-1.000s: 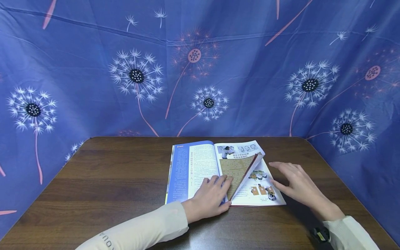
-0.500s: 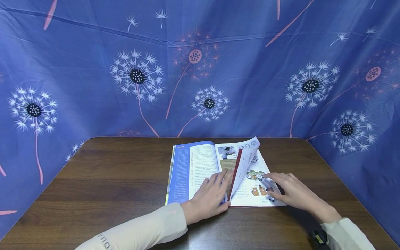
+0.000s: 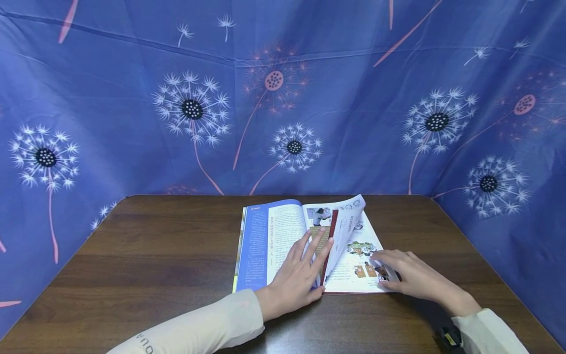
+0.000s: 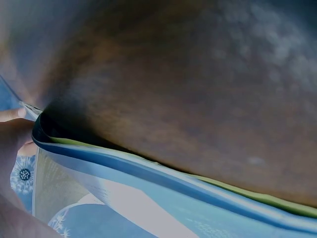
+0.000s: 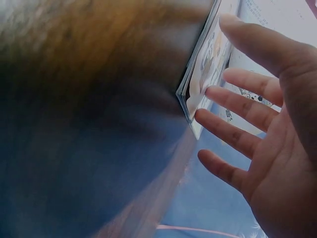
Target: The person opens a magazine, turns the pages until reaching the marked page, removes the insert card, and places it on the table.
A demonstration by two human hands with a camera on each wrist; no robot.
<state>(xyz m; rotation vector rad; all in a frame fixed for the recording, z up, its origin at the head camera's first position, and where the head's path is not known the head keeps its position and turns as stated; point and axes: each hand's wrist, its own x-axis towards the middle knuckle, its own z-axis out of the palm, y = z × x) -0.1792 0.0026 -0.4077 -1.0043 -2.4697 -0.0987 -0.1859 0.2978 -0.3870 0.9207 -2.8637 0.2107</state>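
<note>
An open magazine (image 3: 255, 246) lies on the table, its left page blue and white with columns of print. On its inner right part rests my left hand (image 3: 295, 273), fingers spread and thumb near the spine's bottom. A loose page (image 3: 347, 231) with a dark red strip stands curled up beside those fingers. My right hand (image 3: 413, 275) is over the lower right corner of the right-hand page, thumb and fingers apart. In the right wrist view the fingers (image 5: 242, 106) are nearly straight, with thumb and fingertips at the page edge; I cannot tell how firmly they touch.
The dark wooden table (image 3: 155, 250) extends on both sides of the magazine. Behind and beside it hangs a blue cloth (image 3: 353, 98) with dandelion prints. A black strap-like item (image 3: 451, 337) sits at the right wrist.
The loose page has swung up and leftward. My right hand has moved left and down onto the magazine's right edge. My left fingers have spread and shifted slightly forward.
</note>
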